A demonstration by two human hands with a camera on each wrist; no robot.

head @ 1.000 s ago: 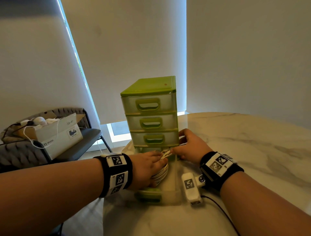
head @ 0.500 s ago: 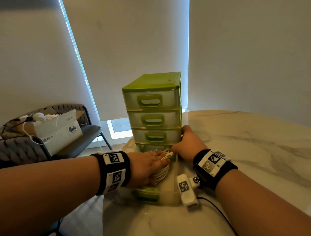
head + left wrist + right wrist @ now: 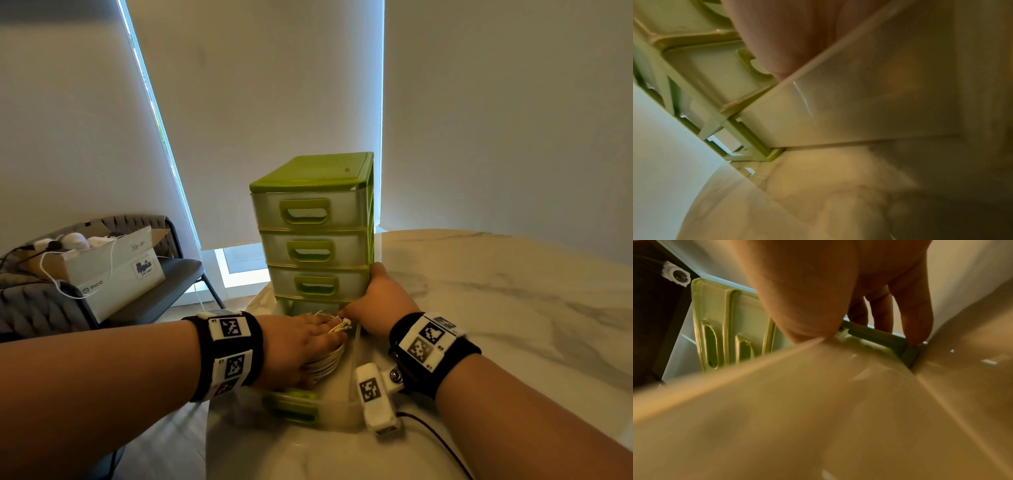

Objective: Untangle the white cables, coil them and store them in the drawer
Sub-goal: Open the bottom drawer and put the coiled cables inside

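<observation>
My arms are bare, each wrist wrapped in a black band [image 3: 227,354] carrying white tiles with black square codes. A white camera block [image 3: 375,397] with its own code juts from my right band [image 3: 433,353], trailing a thin dark cable [image 3: 442,442].

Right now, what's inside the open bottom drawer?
White coiled cables lie in the drawer, with the left hand pressing on them. The hand hides most of the coil and drawer floor.

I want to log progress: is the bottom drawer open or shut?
Open. The bottom drawer is pulled out toward the person, with the coiled cables inside under the left hand.
</observation>
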